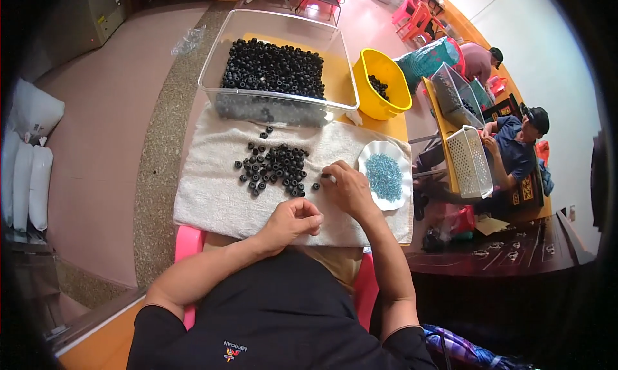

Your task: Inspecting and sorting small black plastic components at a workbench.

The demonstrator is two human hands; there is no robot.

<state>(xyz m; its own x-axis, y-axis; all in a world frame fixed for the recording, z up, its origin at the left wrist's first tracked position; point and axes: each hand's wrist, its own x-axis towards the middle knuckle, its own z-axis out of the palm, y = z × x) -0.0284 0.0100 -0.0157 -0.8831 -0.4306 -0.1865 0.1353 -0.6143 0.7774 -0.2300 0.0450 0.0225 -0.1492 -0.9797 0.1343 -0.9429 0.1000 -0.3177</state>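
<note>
- Find white towel point(209, 206) spread flat, probably to stop rolling;
- find clear bin point(335, 104) at towel's far edge, yellow tub point(370, 103) by its far-right corner, likely for reach;
- see left hand point(293, 225) narrow above towel's near part, right hand point(351, 188) fingertips at one black bead; cannot tell either grip;
- see black beads point(280, 164) mid-towel;
- mind dish point(407, 170) crowding towel's right edge; find bare room towel-left.

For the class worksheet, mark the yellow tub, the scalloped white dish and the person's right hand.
Yellow tub point(386, 65): head view, inner wall.
Scalloped white dish point(383, 146): head view, far rim.
Right hand point(351, 187): head view, back of the hand.
</note>
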